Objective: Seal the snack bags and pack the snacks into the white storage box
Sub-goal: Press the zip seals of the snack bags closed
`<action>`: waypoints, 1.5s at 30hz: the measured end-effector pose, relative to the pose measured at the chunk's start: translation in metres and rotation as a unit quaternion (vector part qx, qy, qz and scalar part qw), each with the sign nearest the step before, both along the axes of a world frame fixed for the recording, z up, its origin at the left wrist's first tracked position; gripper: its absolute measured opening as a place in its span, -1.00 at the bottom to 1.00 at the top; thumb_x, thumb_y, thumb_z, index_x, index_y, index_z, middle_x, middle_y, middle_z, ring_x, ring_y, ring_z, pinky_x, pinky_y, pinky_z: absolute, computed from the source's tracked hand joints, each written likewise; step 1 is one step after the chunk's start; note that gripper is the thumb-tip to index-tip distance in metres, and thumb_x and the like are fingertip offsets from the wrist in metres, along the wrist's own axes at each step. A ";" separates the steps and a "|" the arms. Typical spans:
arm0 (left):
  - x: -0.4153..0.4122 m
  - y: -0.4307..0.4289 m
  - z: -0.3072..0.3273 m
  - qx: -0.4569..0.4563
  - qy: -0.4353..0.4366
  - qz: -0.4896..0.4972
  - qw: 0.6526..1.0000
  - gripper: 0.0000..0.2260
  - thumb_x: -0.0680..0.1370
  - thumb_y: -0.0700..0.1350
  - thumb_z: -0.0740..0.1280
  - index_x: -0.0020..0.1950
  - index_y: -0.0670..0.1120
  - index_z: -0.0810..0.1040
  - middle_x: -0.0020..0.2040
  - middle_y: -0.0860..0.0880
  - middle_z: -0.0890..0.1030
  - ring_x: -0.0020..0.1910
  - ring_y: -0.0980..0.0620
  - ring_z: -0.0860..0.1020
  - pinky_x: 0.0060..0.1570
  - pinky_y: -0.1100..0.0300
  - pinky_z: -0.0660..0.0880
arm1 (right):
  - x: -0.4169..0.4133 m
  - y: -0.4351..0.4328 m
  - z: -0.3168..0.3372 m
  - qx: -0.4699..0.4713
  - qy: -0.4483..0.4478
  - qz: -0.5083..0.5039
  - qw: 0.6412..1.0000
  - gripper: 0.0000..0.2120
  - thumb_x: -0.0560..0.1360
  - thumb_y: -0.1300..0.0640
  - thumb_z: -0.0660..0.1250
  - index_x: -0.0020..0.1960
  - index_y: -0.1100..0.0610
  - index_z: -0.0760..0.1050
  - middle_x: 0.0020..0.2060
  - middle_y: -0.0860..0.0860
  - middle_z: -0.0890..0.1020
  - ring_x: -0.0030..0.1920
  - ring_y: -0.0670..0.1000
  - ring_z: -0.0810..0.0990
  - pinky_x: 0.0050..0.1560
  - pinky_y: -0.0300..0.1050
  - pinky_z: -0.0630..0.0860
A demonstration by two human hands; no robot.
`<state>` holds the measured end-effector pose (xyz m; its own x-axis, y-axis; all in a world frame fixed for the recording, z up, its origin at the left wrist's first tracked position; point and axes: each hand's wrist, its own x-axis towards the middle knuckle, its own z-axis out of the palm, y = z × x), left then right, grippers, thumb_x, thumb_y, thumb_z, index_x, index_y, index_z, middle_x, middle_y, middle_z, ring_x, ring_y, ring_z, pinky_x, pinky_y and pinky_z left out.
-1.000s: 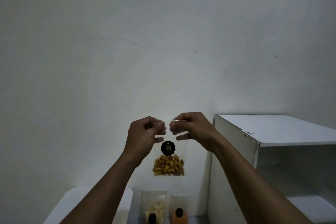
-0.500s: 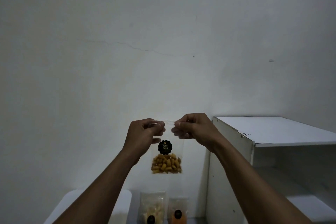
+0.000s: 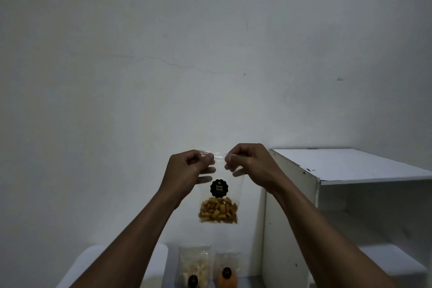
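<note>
**Two hands hold up a snack bag by its top**

A big grey-white wall (image 3: 210, 54) fills most of the view. A thin crack runs across it.

A white shelf (image 3: 374, 166) stands on the right, close to the wall. Its flat top is bare and its open side faces the person.

A white storage box (image 3: 160, 262) sits at the left end of the surface (image 3: 250, 281), low in the view. The left arm hides its middle, so only its top shows on either side of the arm.

Both arms reach up from the bottom of the view and meet in front of the wall. The left hand (image 3: 187, 170) has a pinching grip on the top left corner of a clear bag (image 3: 219, 196). The right hand (image 3: 252, 166) has a pinching grip on the top right corner. The fingers of both hands are curled, and the top edge of the bag is pulled flat between them.

The clear bag hangs straight down in the air, well above the surface and not in the box. Yellow snacks (image 3: 218, 214) lie in a heap at its bottom.

Two more bags stand on the surface just under it, between the box and the shelf. The pale bag (image 3: 194, 264) is on the left. The orange bag (image 3: 226, 262) is right beside it.

A round black sticker (image 3: 219, 188) sits on the front of the clear bag, above the snacks. It says "Pong Pong".
</note>
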<state>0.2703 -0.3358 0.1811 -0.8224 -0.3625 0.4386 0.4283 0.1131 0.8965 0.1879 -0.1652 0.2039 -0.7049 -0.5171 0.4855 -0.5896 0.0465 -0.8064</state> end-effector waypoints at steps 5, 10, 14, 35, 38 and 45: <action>0.002 -0.002 0.001 -0.058 0.016 0.048 0.997 -0.91 0.56 -0.24 0.38 -0.12 -0.20 0.64 -0.20 -0.15 0.67 -0.20 -0.04 0.67 -0.19 0.11 0.65 | 0.007 -0.004 -0.001 0.006 -0.010 0.016 1.000 -0.89 0.54 0.22 0.39 -0.05 0.29 0.62 -0.20 0.16 0.72 -0.23 -0.01 0.66 -0.20 -0.09 0.64; 0.006 0.002 0.000 -0.076 0.017 0.057 0.995 -0.91 0.57 -0.22 0.36 -0.10 -0.15 0.65 -0.18 -0.13 0.67 -0.23 0.02 0.65 -0.21 0.09 0.66 | 0.014 -0.008 0.001 0.018 0.022 -0.007 1.000 -0.90 0.53 0.23 0.39 -0.10 0.26 0.63 -0.25 0.13 0.71 -0.26 -0.04 0.63 -0.22 -0.10 0.62; 0.009 -0.003 -0.001 -0.093 0.002 0.040 0.995 -0.91 0.57 -0.20 0.37 -0.08 -0.13 0.68 -0.19 -0.09 0.70 -0.23 0.03 0.66 -0.24 0.18 0.62 | 0.018 -0.007 -0.001 0.013 0.026 -0.012 1.000 -0.89 0.52 0.21 0.42 -0.08 0.26 0.65 -0.24 0.11 0.72 -0.25 -0.05 0.64 -0.22 -0.13 0.62; 0.018 -0.014 -0.004 -0.059 -0.007 -0.004 0.998 -0.87 0.52 -0.15 0.45 -0.10 -0.22 0.69 -0.20 -0.11 0.72 -0.20 0.01 0.66 -0.14 0.13 0.65 | 0.038 -0.003 -0.017 -0.044 -0.056 -0.021 0.997 -0.89 0.51 0.30 0.38 -0.11 0.36 0.60 -0.19 0.25 0.71 -0.22 0.06 0.68 -0.14 -0.07 0.62; 0.018 -0.016 -0.007 -0.019 -0.025 -0.039 0.999 -0.79 0.58 -0.08 0.37 -0.07 -0.22 0.69 -0.16 -0.13 0.73 -0.18 0.02 0.67 -0.10 0.09 0.65 | 0.040 -0.003 -0.017 -0.048 -0.044 -0.034 0.997 -0.91 0.51 0.30 0.39 -0.14 0.32 0.62 -0.21 0.24 0.71 -0.25 0.05 0.67 -0.17 -0.09 0.61; 0.016 -0.012 -0.010 -0.050 0.006 -0.021 0.998 -0.83 0.59 -0.08 0.37 -0.05 -0.15 0.70 -0.17 -0.09 0.73 -0.18 0.02 0.68 -0.15 0.12 0.65 | 0.042 -0.004 -0.029 -0.066 -0.048 -0.048 0.996 -0.86 0.55 0.24 0.38 -0.02 0.35 0.61 -0.16 0.19 0.73 -0.18 0.02 0.69 -0.15 -0.12 0.64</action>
<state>0.2861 -0.3475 0.1712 -0.8303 -0.2809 0.4813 0.4460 0.1831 0.8761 0.2299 -0.1690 0.1751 -0.7942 -0.3815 0.4730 -0.5077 -0.0110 -0.8614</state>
